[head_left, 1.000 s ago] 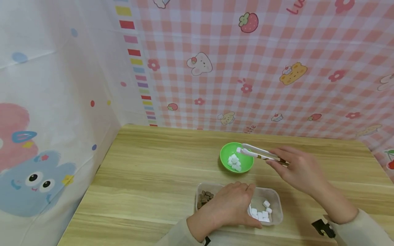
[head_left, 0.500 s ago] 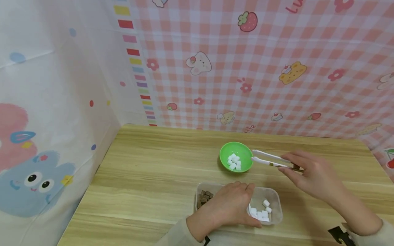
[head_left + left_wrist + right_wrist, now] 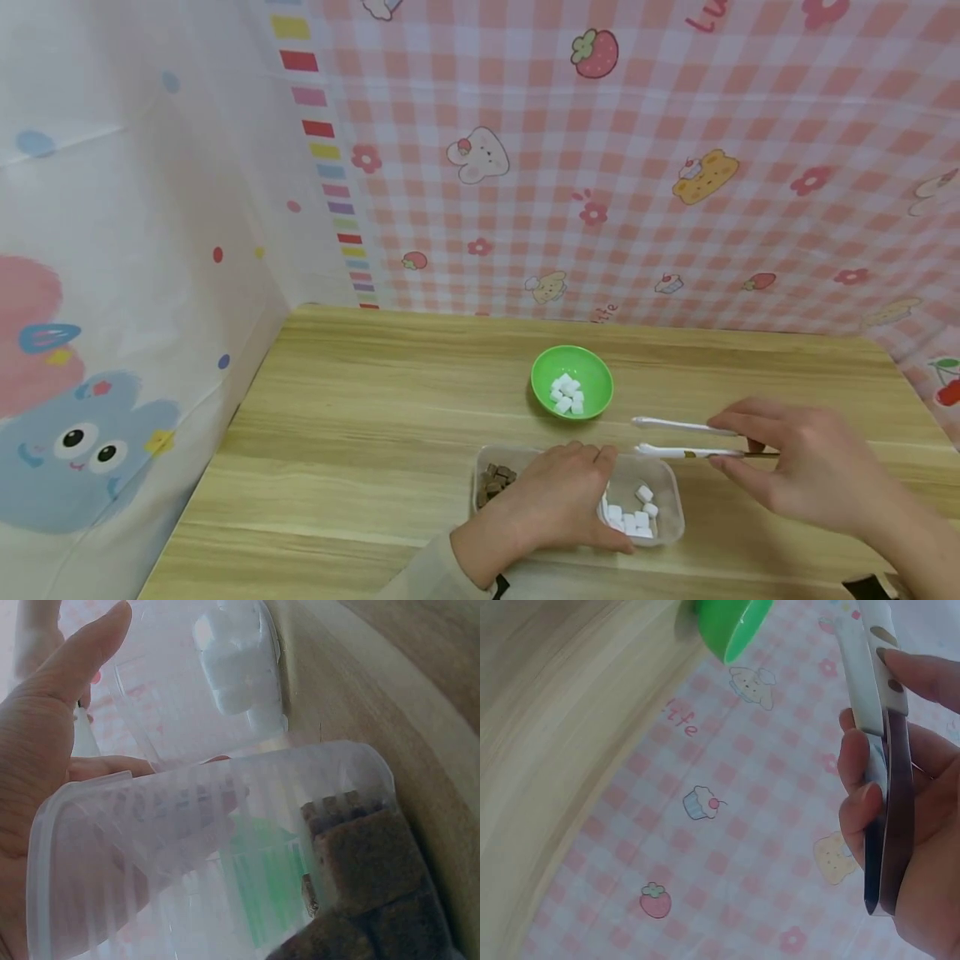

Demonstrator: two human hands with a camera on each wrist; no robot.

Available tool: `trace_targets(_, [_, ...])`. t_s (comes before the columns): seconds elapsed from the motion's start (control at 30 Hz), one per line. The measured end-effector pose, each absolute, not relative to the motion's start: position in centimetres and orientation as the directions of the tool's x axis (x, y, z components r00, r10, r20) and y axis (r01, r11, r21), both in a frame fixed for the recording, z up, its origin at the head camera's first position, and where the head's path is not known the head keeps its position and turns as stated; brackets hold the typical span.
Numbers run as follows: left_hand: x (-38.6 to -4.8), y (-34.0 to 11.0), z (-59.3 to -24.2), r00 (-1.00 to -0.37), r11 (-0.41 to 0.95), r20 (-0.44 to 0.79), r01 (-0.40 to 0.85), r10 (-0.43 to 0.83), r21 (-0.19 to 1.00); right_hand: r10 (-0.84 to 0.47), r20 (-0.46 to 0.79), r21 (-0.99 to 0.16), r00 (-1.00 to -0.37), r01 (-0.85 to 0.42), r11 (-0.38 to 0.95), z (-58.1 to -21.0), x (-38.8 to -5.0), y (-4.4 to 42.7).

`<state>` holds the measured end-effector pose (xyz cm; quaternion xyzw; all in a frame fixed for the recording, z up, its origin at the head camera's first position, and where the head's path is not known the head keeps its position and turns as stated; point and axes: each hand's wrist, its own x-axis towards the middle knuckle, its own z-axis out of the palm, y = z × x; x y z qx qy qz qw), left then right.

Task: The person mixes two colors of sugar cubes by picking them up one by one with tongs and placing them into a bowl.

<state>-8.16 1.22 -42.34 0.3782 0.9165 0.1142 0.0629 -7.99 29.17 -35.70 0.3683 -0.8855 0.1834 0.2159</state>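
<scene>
My left hand (image 3: 551,493) lies across the middle of a clear plastic divided container (image 3: 677,504), gripping it with fingers over the far side and thumb at the near side. Brown cubes (image 3: 497,481) fill part of its left section; several white cubes (image 3: 632,522) sit in the right one. My right hand (image 3: 813,458) holds metal tongs with white ends (image 3: 663,452), just beyond and right of the container. The tong tips stand apart with nothing between them. In the right wrist view, thumb and fingers pinch the tongs (image 3: 898,802).
A green bowl (image 3: 597,387) with several white cubes in it stands behind the container, left of the tong tips. The wooden table (image 3: 360,433) ends at a pink checked cloth (image 3: 637,167) at the back and a white printed cloth (image 3: 150,250) at the left.
My right hand has drawn the tongs from over the bowl to the right and toward me. The white cube at their tips is gone from them, and the tips have spread. My left hand stays put.
</scene>
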Motion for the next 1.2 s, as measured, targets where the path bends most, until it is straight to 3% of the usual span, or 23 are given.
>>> trace_targets(0.37, [-8.2,1.2,-42.3,-0.708,0.688,-0.029,0.675,0.706,0.267,-0.692,0.379,-0.039,-0.614,-0.758,0.651,-36.5,-7.4,27.6])
trace_targets(0.8, [-8.3,1.2,-42.1,-0.697,0.682,-0.048,0.68,0.715,0.269,-0.714,0.154,-0.034,-0.683,-0.726,0.687,-37.8,-6.9,25.2])
trace_targets(1.2, [-8.2,1.1,-42.0,-0.695,0.682,-0.051,0.685,0.717,0.259,-0.735,0.165,0.042,-0.658,-0.739,0.672,-38.4,-6.8,24.4])
